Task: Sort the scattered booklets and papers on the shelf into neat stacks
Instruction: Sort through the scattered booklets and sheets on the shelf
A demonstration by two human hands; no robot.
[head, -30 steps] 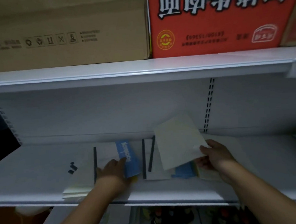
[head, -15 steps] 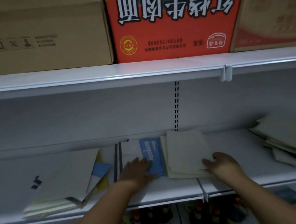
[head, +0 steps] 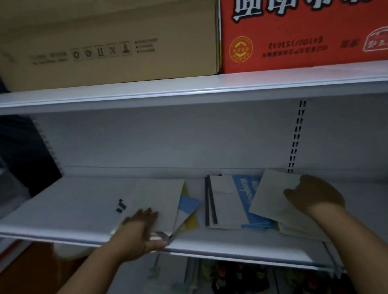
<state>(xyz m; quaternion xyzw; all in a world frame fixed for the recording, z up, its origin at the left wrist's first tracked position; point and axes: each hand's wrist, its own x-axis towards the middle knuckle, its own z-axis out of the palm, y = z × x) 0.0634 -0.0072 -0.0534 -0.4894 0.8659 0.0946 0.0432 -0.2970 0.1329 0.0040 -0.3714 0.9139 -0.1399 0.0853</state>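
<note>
Left hand (head: 140,232) is pinching the left pile (head: 160,199); right hand (head: 316,196) is gripping a pale sheet (head: 268,196) over the shelf (head: 67,207).

**Colours and markings of the shelving, cartons and printed matter.**
The shelf (head: 56,214) and back panel (head: 165,139) are white, the panel marked by a column of black slots (head: 298,136). The brown carton (head: 104,27) carries black handling symbols; the red carton (head: 308,55) bears white characters and a yellow round seal (head: 241,49). The left cream sheet (head: 160,199) is plain, the booklet (head: 188,204) beneath it blue and yellow. The white booklet (head: 223,204) has two black bars and a blue band with pale lettering; the right cream sheet (head: 268,194) is unmarked.
</note>
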